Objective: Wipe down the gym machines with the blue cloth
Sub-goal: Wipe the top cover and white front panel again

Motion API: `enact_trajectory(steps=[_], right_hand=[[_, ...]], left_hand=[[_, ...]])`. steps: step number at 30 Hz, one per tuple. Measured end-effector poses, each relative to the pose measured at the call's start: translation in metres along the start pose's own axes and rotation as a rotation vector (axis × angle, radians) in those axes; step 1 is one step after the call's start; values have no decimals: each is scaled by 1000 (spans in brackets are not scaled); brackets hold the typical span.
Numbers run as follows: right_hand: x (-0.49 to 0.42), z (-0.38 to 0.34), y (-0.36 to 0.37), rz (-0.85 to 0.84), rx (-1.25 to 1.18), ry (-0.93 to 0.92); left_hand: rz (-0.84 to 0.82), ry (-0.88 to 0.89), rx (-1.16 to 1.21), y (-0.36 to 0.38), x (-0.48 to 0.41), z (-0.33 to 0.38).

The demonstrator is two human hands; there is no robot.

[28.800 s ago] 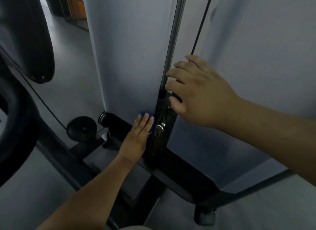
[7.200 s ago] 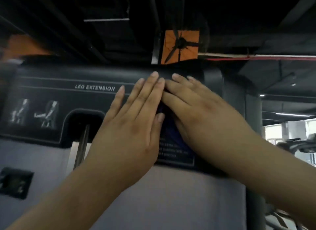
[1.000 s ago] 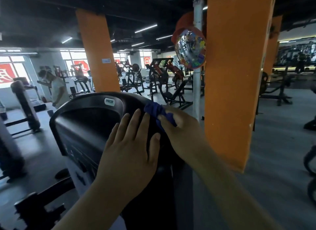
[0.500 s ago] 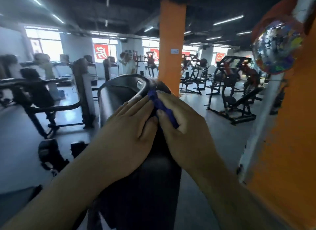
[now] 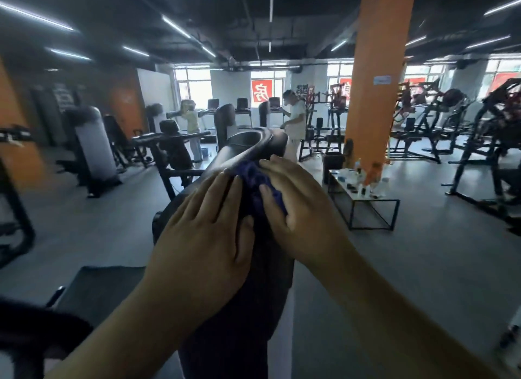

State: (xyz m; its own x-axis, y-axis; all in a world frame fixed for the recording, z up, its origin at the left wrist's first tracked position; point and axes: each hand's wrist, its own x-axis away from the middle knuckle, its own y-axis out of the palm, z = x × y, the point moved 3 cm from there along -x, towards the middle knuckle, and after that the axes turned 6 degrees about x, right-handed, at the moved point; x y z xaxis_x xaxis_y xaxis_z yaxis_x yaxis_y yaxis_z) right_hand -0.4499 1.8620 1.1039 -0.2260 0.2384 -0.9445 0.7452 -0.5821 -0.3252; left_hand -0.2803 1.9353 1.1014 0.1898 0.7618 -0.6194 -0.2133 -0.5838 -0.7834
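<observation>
Gripping blue cloth [image 5: 253, 179], right hand [image 5: 306, 219]; cloth's length slanting up-left.

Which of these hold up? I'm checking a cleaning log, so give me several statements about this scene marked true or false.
1. The right hand holds the cloth against the machine. True.
2. The left hand grips a bottle. False: it rests flat on the machine, beside the cloth.
3. The cloth lies on the floor. False: it is up on the machine, under the right hand.
4. An orange pillar stands beyond the machine. True.
</observation>
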Motion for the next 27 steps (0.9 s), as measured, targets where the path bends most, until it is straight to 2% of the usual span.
enact_trajectory(steps=[2,7,12,17,19,22,24,27], right_hand=[[-3,-3,3,9,-26,29],[6,-1,12,-53,-179,-50],[-8,24,22,32,-238,94],[-3,27,28,-36,-318,-241],[-12,53,35,-2,-321,-255],[-21,78,45,9,-418,-160],[-17,75,46,-14,-469,-215],[-19,92,49,-4,-499,-358]], left_hand=[[27,-4,-48,0,0,6],[91,-37,-33,3,1,11],[104,-75,-110,7,1,13],[151,-164,-212,15,-2,29],[163,-249,-292,21,-5,40],[162,-417,-410,33,-17,62],[171,-506,-481,39,-27,77],[171,-548,-546,48,-45,95]])
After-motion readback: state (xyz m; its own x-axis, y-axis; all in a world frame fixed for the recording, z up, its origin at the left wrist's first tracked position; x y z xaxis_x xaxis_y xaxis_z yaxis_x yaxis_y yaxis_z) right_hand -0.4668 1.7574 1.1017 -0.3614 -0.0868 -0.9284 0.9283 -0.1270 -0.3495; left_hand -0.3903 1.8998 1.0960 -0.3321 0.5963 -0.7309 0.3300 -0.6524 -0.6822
